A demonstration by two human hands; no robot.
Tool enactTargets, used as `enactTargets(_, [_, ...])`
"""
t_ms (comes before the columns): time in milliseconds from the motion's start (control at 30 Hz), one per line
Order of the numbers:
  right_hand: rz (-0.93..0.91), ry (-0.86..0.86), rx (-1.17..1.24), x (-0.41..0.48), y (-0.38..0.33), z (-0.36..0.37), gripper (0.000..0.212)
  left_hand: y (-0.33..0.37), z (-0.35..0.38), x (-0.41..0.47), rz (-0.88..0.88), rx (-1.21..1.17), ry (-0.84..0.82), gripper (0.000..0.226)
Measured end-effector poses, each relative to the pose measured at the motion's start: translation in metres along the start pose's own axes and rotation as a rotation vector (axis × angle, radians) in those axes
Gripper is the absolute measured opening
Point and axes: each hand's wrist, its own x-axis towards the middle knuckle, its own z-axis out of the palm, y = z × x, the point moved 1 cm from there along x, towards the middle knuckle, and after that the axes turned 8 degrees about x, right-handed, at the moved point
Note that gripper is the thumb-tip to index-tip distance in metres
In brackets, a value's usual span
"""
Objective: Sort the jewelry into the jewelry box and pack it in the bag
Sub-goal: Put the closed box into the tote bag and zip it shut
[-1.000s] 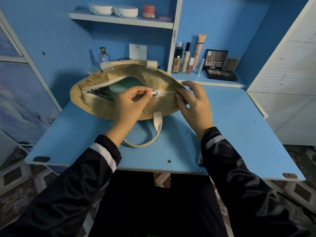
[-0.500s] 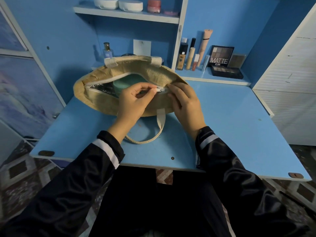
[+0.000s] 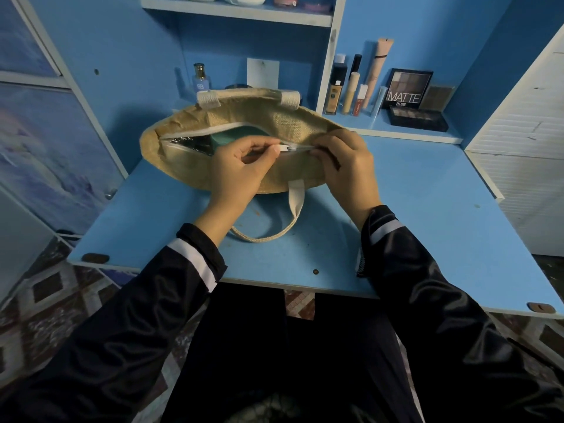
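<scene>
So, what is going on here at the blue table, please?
A person appears to be zipping shut a tan woven jute bag that lies on the blue table. The left hand pinches the white zipper pull, and the right hand grips the bag's edge beside it. Only the right end is zipped. Through the open part, a teal jewelry box shows inside.

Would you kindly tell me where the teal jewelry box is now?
In the head view, the teal jewelry box lies inside the jute bag, showing through the unzipped gap just beyond the left hand pinching the zipper pull.
</scene>
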Motion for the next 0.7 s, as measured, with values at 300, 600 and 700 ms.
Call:
enactTargets(300, [-0.03, -0.014, -0.052, -0.008, -0.005, -0.002, 0.012, -0.01, -0.041, -0.007, 0.007, 0.071, 0.142, 0.011])
enactTargets(600, [-0.191, 0.004, -0.068, -0.007, -0.025, 0.022, 0.018, -0.011, -0.047, -0.008, 0.009, 0.002, 0.138, 0.012])
enactTargets(700, [-0.207, 0.025, -0.074, -0.004, -0.021, 0.025, 0.015, -0.011, -0.049, -0.009, 0.016, -0.015, 0.127, 0.013])
